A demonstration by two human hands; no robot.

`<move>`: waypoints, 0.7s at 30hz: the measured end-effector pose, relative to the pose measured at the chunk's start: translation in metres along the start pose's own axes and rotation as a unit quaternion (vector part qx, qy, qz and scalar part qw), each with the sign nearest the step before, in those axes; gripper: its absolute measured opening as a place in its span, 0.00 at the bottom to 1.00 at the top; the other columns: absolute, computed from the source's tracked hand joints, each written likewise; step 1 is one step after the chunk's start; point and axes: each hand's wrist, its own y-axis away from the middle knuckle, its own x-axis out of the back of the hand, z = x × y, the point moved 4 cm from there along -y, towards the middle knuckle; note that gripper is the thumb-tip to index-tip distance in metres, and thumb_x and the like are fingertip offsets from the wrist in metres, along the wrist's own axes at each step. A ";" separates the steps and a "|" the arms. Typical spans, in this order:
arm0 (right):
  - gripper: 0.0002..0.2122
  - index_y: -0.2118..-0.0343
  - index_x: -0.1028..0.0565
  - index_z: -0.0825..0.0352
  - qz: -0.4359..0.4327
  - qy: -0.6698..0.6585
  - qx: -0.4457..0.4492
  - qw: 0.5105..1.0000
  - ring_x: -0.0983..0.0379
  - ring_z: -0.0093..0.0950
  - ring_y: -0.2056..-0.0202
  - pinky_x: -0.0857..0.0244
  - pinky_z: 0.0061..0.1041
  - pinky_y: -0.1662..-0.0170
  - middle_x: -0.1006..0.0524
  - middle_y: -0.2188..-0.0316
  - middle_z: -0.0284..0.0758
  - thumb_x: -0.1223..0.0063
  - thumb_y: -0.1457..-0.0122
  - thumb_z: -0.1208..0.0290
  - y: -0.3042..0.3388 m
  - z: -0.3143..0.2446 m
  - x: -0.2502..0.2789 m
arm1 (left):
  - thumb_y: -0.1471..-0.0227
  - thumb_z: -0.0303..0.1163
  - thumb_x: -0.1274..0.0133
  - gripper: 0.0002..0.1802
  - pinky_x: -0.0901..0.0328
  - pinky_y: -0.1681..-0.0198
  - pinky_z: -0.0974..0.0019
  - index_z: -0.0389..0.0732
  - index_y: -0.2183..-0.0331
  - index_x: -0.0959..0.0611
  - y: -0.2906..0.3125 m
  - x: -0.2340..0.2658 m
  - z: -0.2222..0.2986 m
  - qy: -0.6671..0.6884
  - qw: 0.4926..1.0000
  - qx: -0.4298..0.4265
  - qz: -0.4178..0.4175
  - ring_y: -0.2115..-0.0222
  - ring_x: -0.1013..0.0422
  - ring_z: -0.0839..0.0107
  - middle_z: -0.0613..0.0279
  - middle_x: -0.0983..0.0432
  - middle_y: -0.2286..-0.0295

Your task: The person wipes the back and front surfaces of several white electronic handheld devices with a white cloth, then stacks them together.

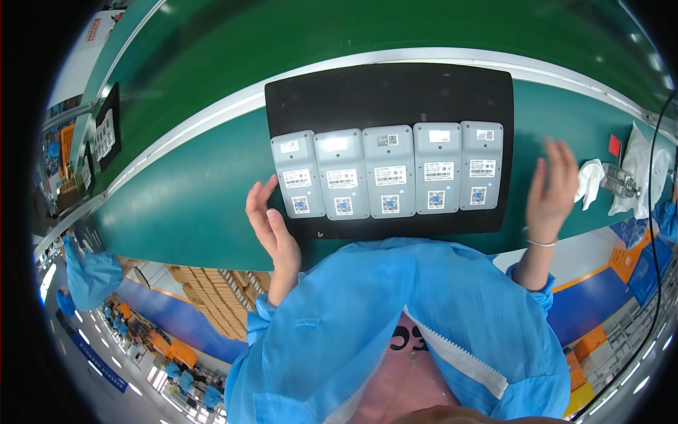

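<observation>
Left hand point(272, 230): fingers parted, beside leftmost device point(302, 177); contact unclear. Five grey devices point(388, 155) lie in a row on black mat point(388, 92); fine print illegible. Right hand point(554, 187): blurred, fingers loosely apart, over green bench point(542, 113).

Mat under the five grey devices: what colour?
The mat is black; the head view shows it best.

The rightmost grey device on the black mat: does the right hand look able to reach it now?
Probably yes: the open right hand is beside the black mat, and only green tabletop and the mat's edge seem to lie between it and the rightmost grey device.
</observation>
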 end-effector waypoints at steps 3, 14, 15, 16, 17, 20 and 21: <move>0.19 0.56 0.21 0.65 -0.046 -0.102 0.031 0.993 0.28 0.40 0.53 0.34 0.32 0.50 0.26 0.54 0.43 0.51 0.50 0.87 0.009 -0.039 -0.027 | 0.35 0.51 0.67 0.31 0.50 0.40 0.56 0.35 0.44 0.37 -0.001 -0.003 -0.002 -0.026 0.999 -0.013 -0.013 0.46 0.37 0.59 0.43 0.32 0.49; 0.15 0.58 0.22 0.70 -0.037 -0.179 -0.015 0.983 0.28 0.36 0.53 0.33 0.29 0.49 0.28 0.53 0.42 0.57 0.45 0.88 0.013 -0.014 -0.039 | 0.42 0.69 0.84 0.45 0.57 0.37 0.57 0.41 0.47 0.34 0.007 -0.010 -0.001 0.071 0.997 0.014 0.010 0.44 0.38 0.61 0.46 0.27 0.51; 0.15 0.58 0.22 0.70 -0.039 -0.184 -0.011 0.982 0.28 0.36 0.53 0.33 0.29 0.49 0.28 0.53 0.42 0.57 0.45 0.88 0.013 -0.012 -0.040 | 0.42 0.69 0.85 0.45 0.56 0.37 0.57 0.40 0.47 0.34 0.007 -0.011 0.000 0.088 0.996 0.014 0.008 0.45 0.37 0.60 0.45 0.27 0.52; 0.15 0.58 0.22 0.70 -0.035 -0.183 -0.011 0.982 0.28 0.36 0.53 0.33 0.29 0.49 0.28 0.53 0.42 0.57 0.45 0.88 0.014 -0.010 -0.041 | 0.43 0.69 0.86 0.46 0.55 0.38 0.57 0.40 0.48 0.34 0.007 -0.012 0.000 0.104 0.994 0.014 0.005 0.45 0.37 0.60 0.45 0.27 0.52; 0.15 0.58 0.22 0.70 -0.030 -0.181 -0.012 0.983 0.28 0.36 0.53 0.33 0.29 0.50 0.29 0.53 0.43 0.58 0.44 0.88 0.014 -0.008 -0.043 | 0.43 0.69 0.86 0.46 0.55 0.38 0.57 0.40 0.48 0.34 0.007 -0.012 0.000 0.101 0.995 0.014 0.010 0.45 0.37 0.60 0.45 0.27 0.52; 0.15 0.58 0.22 0.70 -0.029 -0.167 -0.003 0.985 0.28 0.36 0.52 0.34 0.29 0.50 0.28 0.53 0.43 0.59 0.44 0.87 0.011 -0.008 -0.044 | 0.44 0.70 0.88 0.48 0.52 0.39 0.56 0.39 0.49 0.33 0.004 -0.012 0.000 0.114 0.993 0.002 0.003 0.47 0.35 0.58 0.44 0.27 0.52; 0.15 0.58 0.22 0.69 -0.028 -0.175 -0.003 0.984 0.29 0.36 0.52 0.34 0.29 0.51 0.28 0.53 0.42 0.59 0.44 0.87 0.012 -0.007 -0.044 | 0.44 0.70 0.88 0.48 0.51 0.39 0.56 0.38 0.49 0.33 0.005 -0.013 0.000 0.119 0.993 0.004 0.007 0.47 0.34 0.58 0.44 0.27 0.52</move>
